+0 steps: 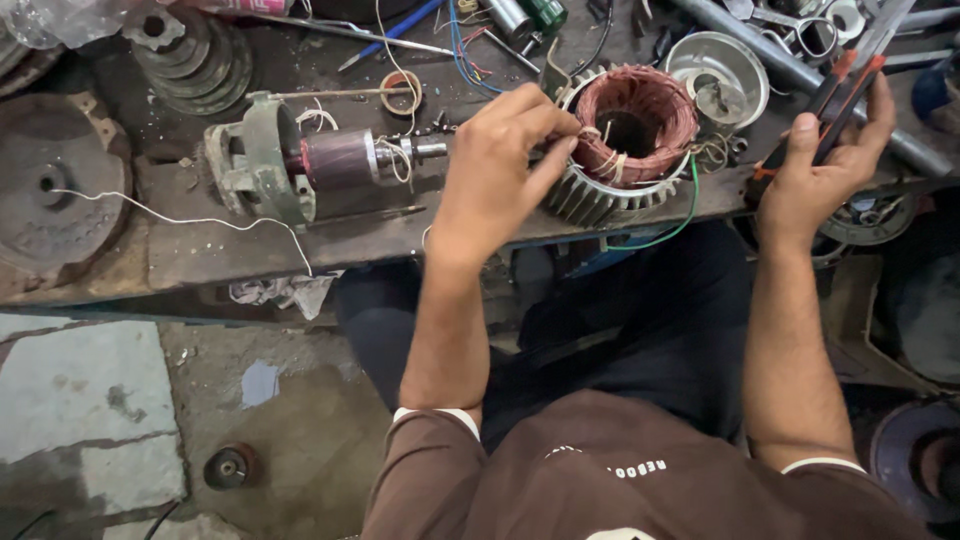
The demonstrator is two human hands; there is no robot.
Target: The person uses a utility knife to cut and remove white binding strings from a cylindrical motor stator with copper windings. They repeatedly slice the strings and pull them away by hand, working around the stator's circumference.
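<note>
A finned motor stator (625, 150) with copper windings lies on the edge of a grimy workbench (250, 250). My left hand (500, 170) pinches a thin white tie thread on the winding's left rim, fingers closed on it. My right hand (825, 165) is off to the right of the stator, gripping pliers with orange-and-black handles (845, 85) that point up and away. A green wire (680, 225) loops out from under the stator.
A motor rotor with end cover (300, 165) lies left of my left hand, with white string trailing from it. A stepped pulley (190, 55), a round metal cap (718, 78), a steel pipe, scissors and loose wires crowd the bench's back. Concrete floor lies below left.
</note>
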